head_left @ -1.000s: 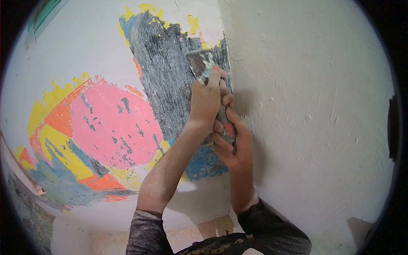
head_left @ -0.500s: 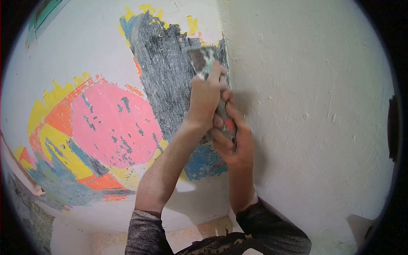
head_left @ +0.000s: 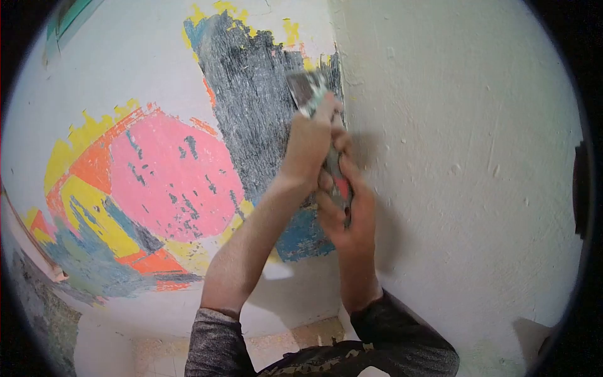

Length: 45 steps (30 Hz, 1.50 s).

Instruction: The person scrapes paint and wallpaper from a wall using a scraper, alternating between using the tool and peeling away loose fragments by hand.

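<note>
Both my hands grip one scraper (head_left: 308, 88), a wide flat blade smeared with white and pale green, with a long dark handle that has a red patch. My left hand (head_left: 308, 141) is closed round the upper handle just below the blade. Lower down, my right hand (head_left: 355, 217) wraps the handle's end, near the corner. The blade lies over the dark grey patch (head_left: 251, 100) on the painted wall; whether its edge touches is too blurred to tell.
A plain white wall (head_left: 458, 169) meets the painted one at a corner close to my right hand. Left of the grey patch is a pink circle (head_left: 176, 182) with yellow and orange shapes and grey flecks. A blue patch (head_left: 304, 235) sits below my wrists.
The view has shifted slightly, so the wall's shapes sit a little to the right. The scraper and both hands appear slightly further right in view, with the grip unchanged.
</note>
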Tool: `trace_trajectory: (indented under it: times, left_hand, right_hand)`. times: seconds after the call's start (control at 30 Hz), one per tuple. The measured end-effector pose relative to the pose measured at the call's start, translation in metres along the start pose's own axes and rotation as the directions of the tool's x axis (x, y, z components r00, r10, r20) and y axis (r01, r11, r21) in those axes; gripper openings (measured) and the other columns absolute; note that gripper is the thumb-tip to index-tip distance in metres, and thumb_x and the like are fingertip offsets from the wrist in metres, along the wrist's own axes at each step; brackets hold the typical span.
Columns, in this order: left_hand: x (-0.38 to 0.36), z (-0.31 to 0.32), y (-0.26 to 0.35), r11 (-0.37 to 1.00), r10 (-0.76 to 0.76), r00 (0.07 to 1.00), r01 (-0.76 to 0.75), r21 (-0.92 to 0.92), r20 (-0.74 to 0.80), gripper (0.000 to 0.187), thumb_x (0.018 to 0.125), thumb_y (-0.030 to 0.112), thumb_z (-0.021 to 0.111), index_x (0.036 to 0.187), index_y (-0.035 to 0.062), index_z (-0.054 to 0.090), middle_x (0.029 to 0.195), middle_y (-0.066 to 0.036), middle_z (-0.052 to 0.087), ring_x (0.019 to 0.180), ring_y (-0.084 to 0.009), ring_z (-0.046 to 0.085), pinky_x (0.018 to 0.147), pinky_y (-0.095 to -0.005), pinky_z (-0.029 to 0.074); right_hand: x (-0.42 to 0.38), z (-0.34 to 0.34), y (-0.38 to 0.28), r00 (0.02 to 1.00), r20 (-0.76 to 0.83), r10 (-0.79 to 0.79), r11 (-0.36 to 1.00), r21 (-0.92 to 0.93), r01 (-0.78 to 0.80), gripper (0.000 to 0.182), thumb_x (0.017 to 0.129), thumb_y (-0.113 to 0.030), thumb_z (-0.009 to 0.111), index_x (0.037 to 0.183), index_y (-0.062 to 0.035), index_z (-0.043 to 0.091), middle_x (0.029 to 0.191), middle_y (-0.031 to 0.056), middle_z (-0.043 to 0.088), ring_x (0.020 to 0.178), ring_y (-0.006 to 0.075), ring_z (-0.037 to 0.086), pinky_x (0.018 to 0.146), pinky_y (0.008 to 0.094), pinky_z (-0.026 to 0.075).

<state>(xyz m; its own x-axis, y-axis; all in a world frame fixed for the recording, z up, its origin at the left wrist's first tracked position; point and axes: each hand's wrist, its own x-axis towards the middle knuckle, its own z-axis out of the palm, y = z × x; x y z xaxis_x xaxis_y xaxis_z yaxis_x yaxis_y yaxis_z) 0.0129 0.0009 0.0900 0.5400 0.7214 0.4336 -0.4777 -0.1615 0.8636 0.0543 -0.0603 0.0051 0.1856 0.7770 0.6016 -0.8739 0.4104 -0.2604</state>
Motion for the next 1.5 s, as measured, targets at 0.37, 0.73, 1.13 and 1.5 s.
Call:
trace_trajectory:
  times: [0.37, 0.73, 1.13, 1.5]
  left_hand:
    - [-0.008, 0.002, 0.000, 0.997, -0.030, 0.998, 0.034, -0.064, 0.059, 0.022, 0.095, 0.025, 0.048, 0.087, 0.0046, 0.049, 0.059, 0.004, 0.034, 0.048, -0.0073, 0.038, 0.045, -0.0248, 0.038]
    - [0.002, 0.006, 0.001, 0.999, -0.042, 0.999, 0.042, -0.007, -0.017, 0.024, 0.093, 0.026, 0.048, 0.093, 0.0019, 0.049, 0.058, 0.002, 0.036, 0.046, -0.0105, 0.040, 0.045, -0.0269, 0.040]
    - [0.005, 0.005, 0.001, 1.000, 0.001, 1.000, 0.000, 0.009, -0.022, 0.027, 0.096, 0.027, 0.045, 0.090, 0.0006, 0.049, 0.056, 0.002, 0.035, 0.045, -0.0098, 0.038, 0.043, -0.0270, 0.038]
    - [0.008, 0.003, 0.007, 0.990, 0.139, 0.987, -0.138, -0.019, 0.080, 0.024, 0.096, 0.024, 0.045, 0.092, 0.0014, 0.049, 0.057, 0.003, 0.034, 0.047, -0.0086, 0.037, 0.045, -0.0273, 0.038]
  right_hand:
    - [-0.001, -0.003, 0.001, 0.997, -0.041, -0.068, 0.965, -0.255, 0.055, 0.018, 0.098, -0.022, 0.037, 0.113, -0.0139, 0.043, 0.078, 0.0099, 0.052, 0.034, 0.0067, 0.037, 0.026, 0.0159, 0.030]
    - [0.004, 0.003, -0.006, 1.000, 0.014, 0.023, 1.000, 0.014, -0.023, 0.019, 0.097, -0.024, 0.042, 0.105, -0.0086, 0.049, 0.077, 0.0041, 0.055, 0.039, 0.0064, 0.040, 0.029, 0.0185, 0.030]
    - [0.009, 0.002, -0.008, 0.999, -0.011, 0.048, 0.998, 0.041, -0.047, 0.020, 0.098, -0.024, 0.037, 0.111, -0.0121, 0.045, 0.074, 0.0071, 0.052, 0.031, 0.0075, 0.034, 0.023, 0.0176, 0.029]
    - [0.015, -0.004, -0.010, 0.996, -0.049, 0.077, 0.997, 0.011, -0.077, 0.019, 0.097, -0.023, 0.040, 0.109, -0.0103, 0.047, 0.077, 0.0083, 0.056, 0.036, 0.0064, 0.041, 0.027, 0.0178, 0.032]
